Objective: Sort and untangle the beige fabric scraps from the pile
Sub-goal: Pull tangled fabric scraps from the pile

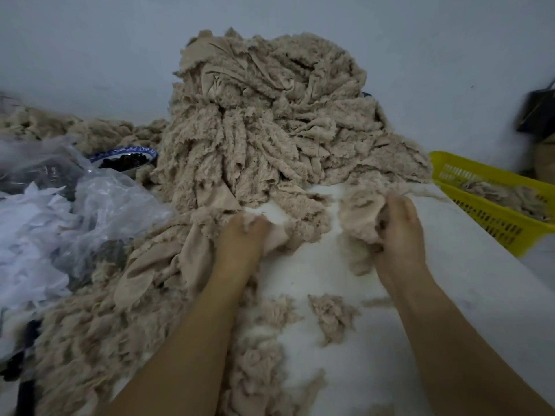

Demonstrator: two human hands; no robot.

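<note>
Right hand (399, 235) fingers clamp a fluffy scrap (360, 214) at the pile (264, 115) edge. Left hand (240, 238) fingers curl into adjoining fabric (192, 250), probably anchoring it for separation.

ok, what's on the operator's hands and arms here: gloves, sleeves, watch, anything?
Nothing worn shows. The left hand and right hand are bare, no gloves. The left forearm and right forearm are bare to the frame edge: no sleeves, watch or bands. No rings seen, though fingertips are buried in the beige fabric scraps.
</note>
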